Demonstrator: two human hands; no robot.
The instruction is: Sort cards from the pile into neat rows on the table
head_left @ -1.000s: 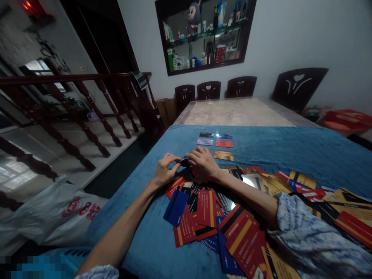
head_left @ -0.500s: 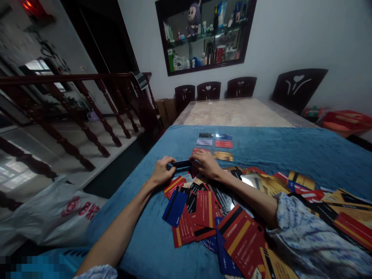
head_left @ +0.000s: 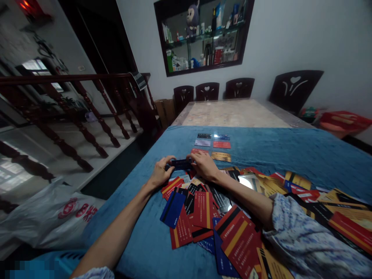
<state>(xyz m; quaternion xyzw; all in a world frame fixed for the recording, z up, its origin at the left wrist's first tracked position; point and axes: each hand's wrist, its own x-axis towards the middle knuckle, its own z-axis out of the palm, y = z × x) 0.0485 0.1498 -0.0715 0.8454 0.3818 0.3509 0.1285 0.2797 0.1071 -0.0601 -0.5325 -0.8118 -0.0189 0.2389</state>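
Note:
A dark card (head_left: 181,164) is held up between my two hands, tilted so part of its face shows. My left hand (head_left: 161,170) pinches its left end between thumb and fingers. The right end is gripped by my right hand (head_left: 204,164), whose fingers cover that corner. Just beyond lie cards in rows: a black card (head_left: 204,136), a blue card (head_left: 221,137), a pale lilac card (head_left: 202,143), a red card (head_left: 221,145) and a gold card (head_left: 221,156). Another red card (head_left: 198,150) is partly hidden behind my right hand. Under my forearms spreads a loose heap of cards (head_left: 203,209).
A blue cloth (head_left: 139,228) covers the near part of the table (head_left: 232,112). More gold and red cards (head_left: 343,209) spread to the right. A white plastic bag (head_left: 49,217) stands at the left, beside a wooden railing (head_left: 95,104). Dark chairs (head_left: 240,88) line the far side.
The dark card has tipped, so more of its face shows than before. Both hands keep their hold on it. The whole view has shifted slightly.

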